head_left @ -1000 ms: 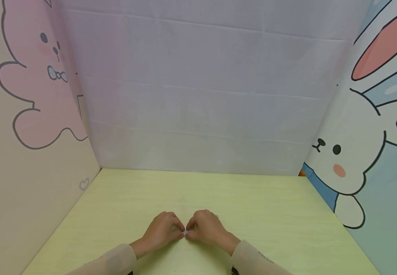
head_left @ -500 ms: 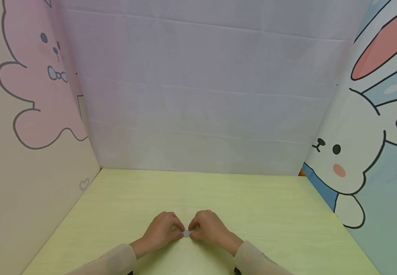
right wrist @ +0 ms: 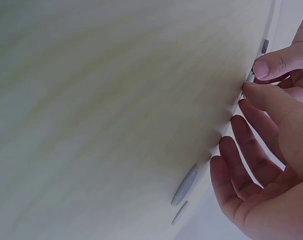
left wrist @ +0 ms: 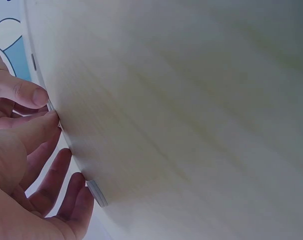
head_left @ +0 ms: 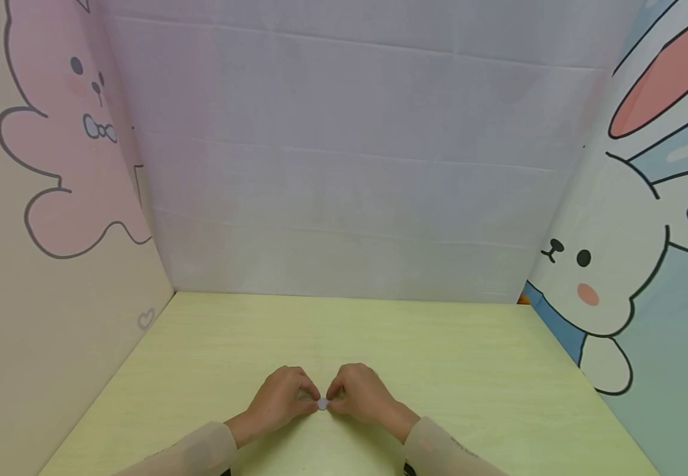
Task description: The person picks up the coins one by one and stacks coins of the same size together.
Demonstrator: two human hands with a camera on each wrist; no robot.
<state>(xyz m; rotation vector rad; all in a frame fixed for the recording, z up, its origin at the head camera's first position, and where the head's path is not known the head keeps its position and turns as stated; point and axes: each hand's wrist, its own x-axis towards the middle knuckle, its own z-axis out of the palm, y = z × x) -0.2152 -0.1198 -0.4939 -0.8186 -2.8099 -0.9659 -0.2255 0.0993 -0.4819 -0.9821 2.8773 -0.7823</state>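
A small round pale grey disc [head_left: 323, 404] lies between my two hands, close over the tabletop. My left hand [head_left: 280, 396] holds its left edge between thumb and index finger. On the opposite edge, the thumb and index finger of my right hand [head_left: 360, 395] pinch it. From the right wrist the disc [right wrist: 250, 77] shows only as a thin edge between the two thumbs. The other fingers of both hands are bent, their tips near the table. A short grey stack [left wrist: 96, 193] of thin pieces stands beside the left little finger.
A larger grey disc [right wrist: 185, 185] and a thinner piece [right wrist: 180, 212] lie near the right hand's little finger. The yellow-green table [head_left: 344, 337] ends at a white back wall [head_left: 344, 165]. Side walls carry a pink cartoon animal [head_left: 82, 165] and a white rabbit [head_left: 606, 264].
My right hand has shifted slightly right from a second ago, then back a little. More of the disc's round face shows between the fingertips. The left hand has stayed in place.
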